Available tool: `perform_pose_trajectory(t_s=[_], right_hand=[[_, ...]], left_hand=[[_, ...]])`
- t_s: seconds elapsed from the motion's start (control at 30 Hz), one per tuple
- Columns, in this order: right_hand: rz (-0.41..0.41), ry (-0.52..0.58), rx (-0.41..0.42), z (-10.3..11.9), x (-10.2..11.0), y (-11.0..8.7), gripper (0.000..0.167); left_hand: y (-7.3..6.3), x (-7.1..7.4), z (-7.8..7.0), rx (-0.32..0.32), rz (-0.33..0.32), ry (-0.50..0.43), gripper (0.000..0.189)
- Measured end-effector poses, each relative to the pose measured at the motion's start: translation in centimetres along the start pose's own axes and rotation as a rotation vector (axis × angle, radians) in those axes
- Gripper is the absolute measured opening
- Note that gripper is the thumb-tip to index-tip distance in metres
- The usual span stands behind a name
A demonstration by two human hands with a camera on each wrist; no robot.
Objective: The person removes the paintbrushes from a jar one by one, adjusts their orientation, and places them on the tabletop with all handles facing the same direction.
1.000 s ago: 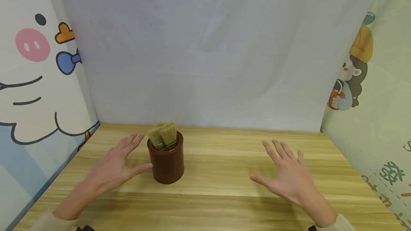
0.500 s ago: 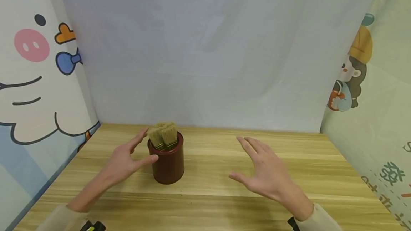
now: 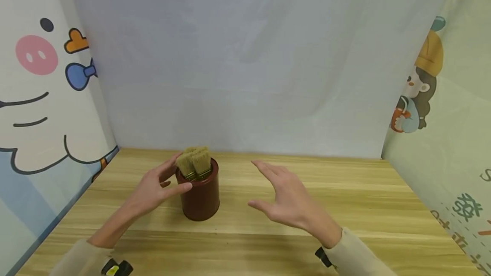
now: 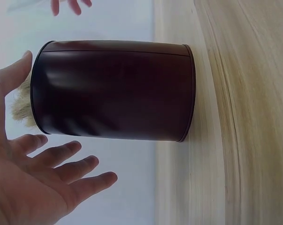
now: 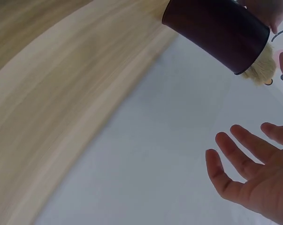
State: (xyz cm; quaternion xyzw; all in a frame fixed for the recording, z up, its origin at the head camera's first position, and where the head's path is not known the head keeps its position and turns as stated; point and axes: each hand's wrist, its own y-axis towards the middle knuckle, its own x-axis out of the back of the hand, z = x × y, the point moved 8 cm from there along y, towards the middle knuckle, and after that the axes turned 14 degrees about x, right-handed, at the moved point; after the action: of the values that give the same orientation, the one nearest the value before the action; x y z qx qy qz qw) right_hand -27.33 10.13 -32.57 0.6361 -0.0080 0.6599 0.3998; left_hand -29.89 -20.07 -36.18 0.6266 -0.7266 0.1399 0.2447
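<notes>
1. A pale cloth [image 3: 245,63] hangs ahead, beyond the left hand [image 3: 151,188] and the right hand [image 3: 285,195]; cartoon-printed sheets [image 3: 34,135] flank them on their outer sides.
2. A wood-grain table [image 3: 383,208] spreads beneath the hands and runs past their fingertips to the cloth.
3. A dark red can [image 3: 201,201] stands on the table, its long axis upright, just to the right of the left hand. That hand is clearly nearer; from the right hand, the can lies leftward, across a stretch of table.
4. The left hand's thumb and fingers are well parted, beside the can's upper end. It grips nothing; whether the thumb touches the rim, I cannot tell.
5. The right hand is held above the table, thumb apart from loosely bent fingers, holding nothing.
6. Brushes [image 3: 201,161] stand in the can, bristles up, beside the left fingertips.
</notes>
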Motion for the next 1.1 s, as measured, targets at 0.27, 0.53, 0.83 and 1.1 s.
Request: perform_pose_trajectory(t_s=[0.27, 0.53, 0.83, 1.1], right_hand=[[-0.045, 0.147, 0.053, 0.9, -1.2, 3.3, 0.082], [-0.065, 0.287, 0.093, 1.5, -2.6, 6.5, 0.072], [-0.055, 0.343, 0.093, 1.4, -3.8, 9.0, 0.064], [-0.066, 0.369, 0.086, 1.3, -4.7, 10.4, 0.058]], left_hand=[[0.4, 0.1, 0.5, 0.027, -0.003, -0.04, 0.087], [0.4, -0.1, 0.8, 0.05, 0.043, -0.096, 0.081], [0.6, 0.1, 1.0, 0.041, 0.055, -0.153, 0.075], [0.8, 0.2, 1.3, 0.048, 0.048, -0.195, 0.076]])
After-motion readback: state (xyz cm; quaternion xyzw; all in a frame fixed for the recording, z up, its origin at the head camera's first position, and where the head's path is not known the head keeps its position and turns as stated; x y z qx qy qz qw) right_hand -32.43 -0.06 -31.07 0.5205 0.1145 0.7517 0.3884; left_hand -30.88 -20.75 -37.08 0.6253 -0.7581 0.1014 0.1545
